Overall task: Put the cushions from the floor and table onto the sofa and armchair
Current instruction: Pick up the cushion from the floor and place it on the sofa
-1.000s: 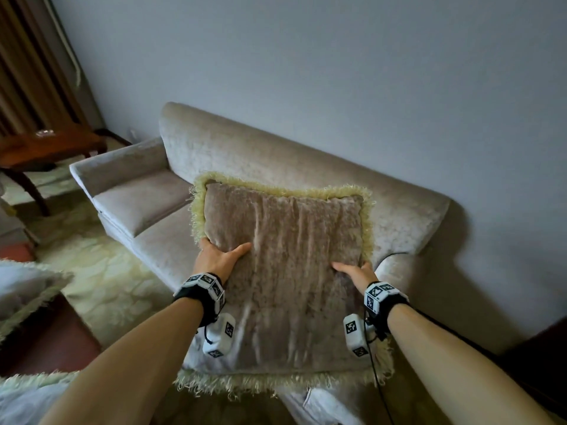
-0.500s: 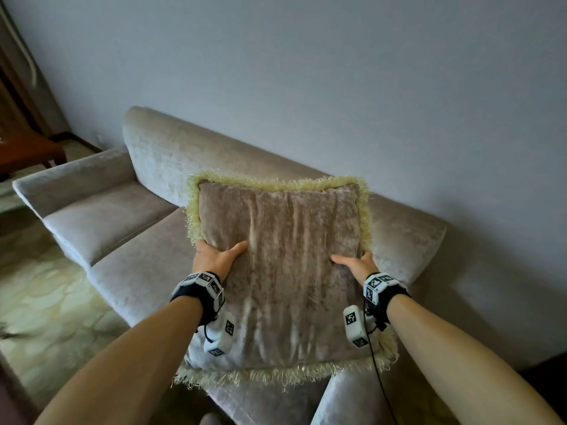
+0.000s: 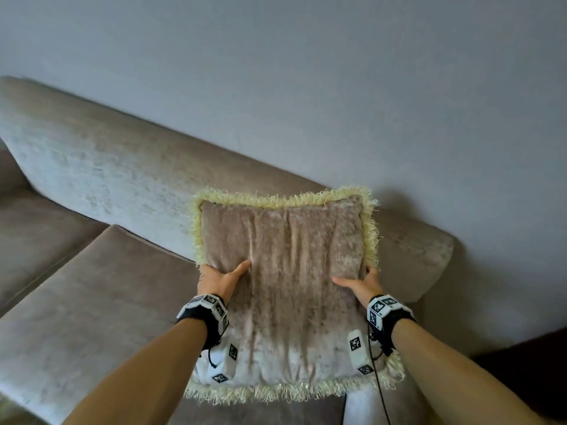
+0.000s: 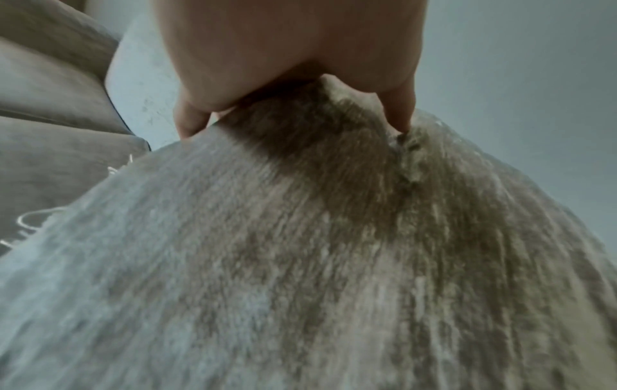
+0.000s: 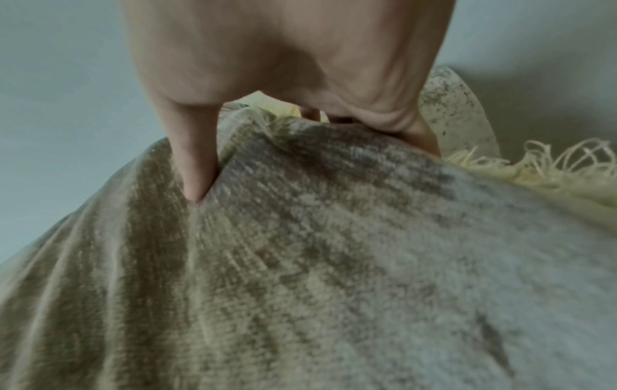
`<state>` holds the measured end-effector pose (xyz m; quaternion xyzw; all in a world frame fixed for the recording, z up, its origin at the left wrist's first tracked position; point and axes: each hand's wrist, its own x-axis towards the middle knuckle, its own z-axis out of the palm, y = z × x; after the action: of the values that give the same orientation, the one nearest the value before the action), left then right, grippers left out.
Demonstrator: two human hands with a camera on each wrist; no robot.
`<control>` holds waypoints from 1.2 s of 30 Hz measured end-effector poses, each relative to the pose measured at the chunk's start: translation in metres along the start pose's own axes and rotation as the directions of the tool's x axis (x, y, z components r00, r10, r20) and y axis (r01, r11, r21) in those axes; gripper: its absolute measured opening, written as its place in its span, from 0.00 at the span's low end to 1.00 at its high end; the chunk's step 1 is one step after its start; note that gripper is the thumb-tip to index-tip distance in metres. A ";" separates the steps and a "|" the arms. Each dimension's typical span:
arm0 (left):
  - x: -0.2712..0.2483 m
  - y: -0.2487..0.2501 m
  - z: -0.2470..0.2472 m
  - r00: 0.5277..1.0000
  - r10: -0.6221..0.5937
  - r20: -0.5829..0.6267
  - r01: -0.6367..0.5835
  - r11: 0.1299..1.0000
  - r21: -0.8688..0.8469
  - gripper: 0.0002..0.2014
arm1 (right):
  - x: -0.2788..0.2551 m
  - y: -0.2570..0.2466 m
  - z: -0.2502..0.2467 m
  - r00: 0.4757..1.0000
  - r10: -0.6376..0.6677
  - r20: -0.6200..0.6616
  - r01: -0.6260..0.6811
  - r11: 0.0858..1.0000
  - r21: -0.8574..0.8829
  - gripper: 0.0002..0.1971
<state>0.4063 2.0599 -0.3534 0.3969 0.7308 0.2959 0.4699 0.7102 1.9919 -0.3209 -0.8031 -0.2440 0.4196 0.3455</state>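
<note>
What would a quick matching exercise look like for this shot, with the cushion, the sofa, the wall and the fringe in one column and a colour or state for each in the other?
Column one:
1. cushion
2. sofa
3. wall
4. fringe

Column two:
A. pale yellow, shaggy
B. plain grey, behind everything
C. gripped by left hand and right hand
D. beige, bare seat

Pairs: 1-C, 2-D, 3-B, 4-A

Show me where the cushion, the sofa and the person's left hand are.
cushion (image 3: pixel 294 271): head view, middle of its velvet face.
sofa (image 3: pixel 101 167): head view, on its backrest.
left hand (image 3: pixel 219 279): head view, back of the hand.
</note>
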 end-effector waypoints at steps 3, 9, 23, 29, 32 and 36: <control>0.039 0.005 0.012 0.999 -0.025 0.032 0.024 0.999 0.043 0.53 | 0.023 -0.006 0.017 0.998 0.020 -0.052 -0.020 1.000 0.001 0.63; 0.082 0.007 0.039 0.993 -0.091 0.080 0.086 0.994 0.064 0.52 | 0.052 -0.020 0.026 0.995 0.027 -0.097 -0.029 1.000 -0.011 0.59; 0.111 -0.052 0.074 0.961 -0.242 0.136 0.215 0.958 0.188 0.51 | 0.104 0.033 0.043 0.993 0.111 -0.049 -0.117 0.982 -0.146 0.76; 0.111 -0.069 0.080 0.932 -0.310 0.188 0.260 0.933 0.250 0.46 | 0.133 0.077 0.046 0.985 0.163 -0.063 -0.172 0.967 -0.186 0.73; 0.116 -0.082 0.082 0.929 -0.302 0.216 0.248 0.938 0.244 0.56 | 0.138 0.094 0.049 0.977 0.186 -0.102 -0.204 0.954 -0.220 0.72; 0.148 -0.122 0.094 0.921 -0.306 0.241 0.212 0.913 0.349 0.61 | 0.138 0.102 0.052 0.976 0.194 -0.101 -0.212 0.952 -0.220 0.71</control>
<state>0.4206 2.1298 -0.5548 0.4047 0.7381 0.0477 0.5377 0.7494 2.0390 -0.4892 -0.8743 -0.1933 0.3902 0.2146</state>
